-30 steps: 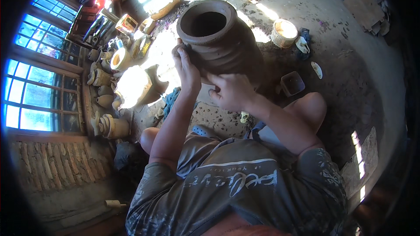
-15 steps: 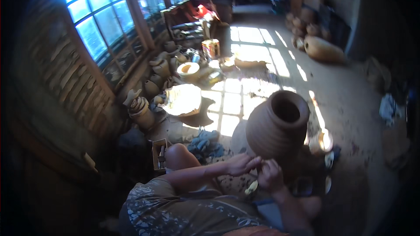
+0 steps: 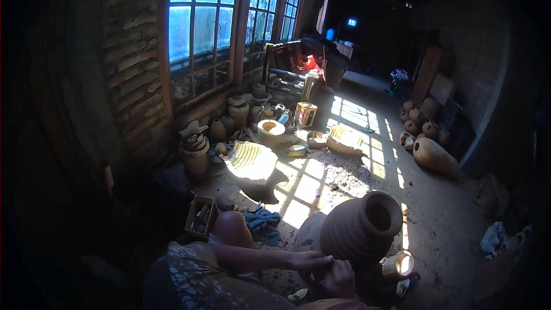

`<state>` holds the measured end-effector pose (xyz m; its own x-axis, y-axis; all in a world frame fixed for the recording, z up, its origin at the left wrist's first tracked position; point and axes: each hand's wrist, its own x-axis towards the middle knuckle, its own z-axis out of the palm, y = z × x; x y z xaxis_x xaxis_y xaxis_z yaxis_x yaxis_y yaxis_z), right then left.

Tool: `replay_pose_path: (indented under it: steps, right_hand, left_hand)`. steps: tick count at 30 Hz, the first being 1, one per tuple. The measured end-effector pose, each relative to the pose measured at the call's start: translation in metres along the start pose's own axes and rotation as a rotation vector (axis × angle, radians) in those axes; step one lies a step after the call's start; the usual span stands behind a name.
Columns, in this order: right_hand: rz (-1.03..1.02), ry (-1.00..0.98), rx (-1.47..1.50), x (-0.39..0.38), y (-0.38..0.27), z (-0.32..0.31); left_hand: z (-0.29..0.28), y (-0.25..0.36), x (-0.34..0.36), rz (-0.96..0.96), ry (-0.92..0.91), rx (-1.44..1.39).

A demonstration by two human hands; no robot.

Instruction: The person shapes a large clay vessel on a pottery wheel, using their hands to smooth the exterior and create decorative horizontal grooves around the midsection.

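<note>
Leaning toward the upper right of the frame, the clay pot (image 3: 351,235) was in the lower middle, just beyond your hands, its dark mouth facing away from you. It looked heavy for its shape, thick at the rim (image 3: 396,217) and ridged round the belly. Its dull brown skin suggested grip rather than slip, though if the clay was damp it would probably have dented under a hard thumb, and if dry, chipped at the lip. Spreading both palms low round the belly seemed the safer hold; lifting by the rim alone seemed risky.

Your left hand (image 3: 313,261) and right hand (image 3: 340,280) met in front of it, fingers bent and close together. Shadow hid whether anything was pinched between them, and you could not tell if either touched the pot.

The floor (image 3: 309,177) was rough and crumb-strewn, barred with sunlight at the middle. A box (image 3: 201,218) of tools and a blue cloth (image 3: 262,224) lay at lower left, a pail (image 3: 398,264) at lower right. Broken pottery (image 3: 251,163) caught the glare left of centre, below tall windows (image 3: 201,23) at upper left, while more jars (image 3: 422,123) crowded the dim right side
</note>
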<state>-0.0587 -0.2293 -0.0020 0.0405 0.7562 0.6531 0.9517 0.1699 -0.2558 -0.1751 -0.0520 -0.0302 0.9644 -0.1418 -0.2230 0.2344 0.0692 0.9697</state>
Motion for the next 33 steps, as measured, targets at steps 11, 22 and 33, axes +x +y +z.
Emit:
replay_pose_path:
  steps: [11, 22, 33]
  right_hand:
    - [0.228, -0.009, 0.114, -0.005, -0.015, -0.002]
    - [0.235, 0.079, -0.055, -0.028, -0.037, -0.022]
    - [0.447, 0.008, 0.246, -0.026, -0.030, -0.042]
  left_hand:
    - [-0.023, 0.003, 0.000, 0.406, 0.080, 0.376]
    - [0.018, 0.032, -0.015, 0.057, -0.030, -0.066]
    - [0.032, 0.008, 0.008, 0.041, -0.095, -0.172]
